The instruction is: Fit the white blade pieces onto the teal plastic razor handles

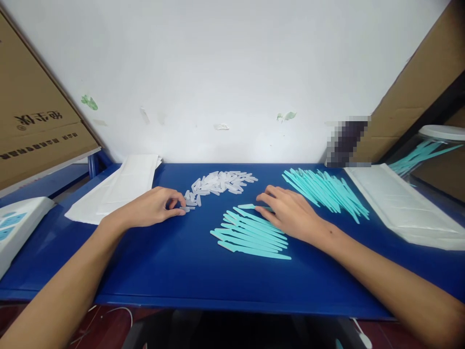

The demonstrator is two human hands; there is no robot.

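My left hand (154, 207) rests on the blue table (174, 271), its fingers curled and pinching a small clear plastic cap (186, 209) at the near edge of a pile of clear caps (218, 183). My right hand (288, 213) lies over the far end of a row of teal plastic sticks (250, 235), fingertips pressed on one teal stick (249, 206) that lies flat on the table. A bigger heap of teal sticks (325, 191) sits behind the right hand.
Stacks of white paper sleeves lie at the back left (119, 189) and at the right (399, 203). Cardboard boxes (32, 116) lean at both sides. A clear container with teal sticks (428, 150) stands far right. A white tray (18, 225) is at the left edge.
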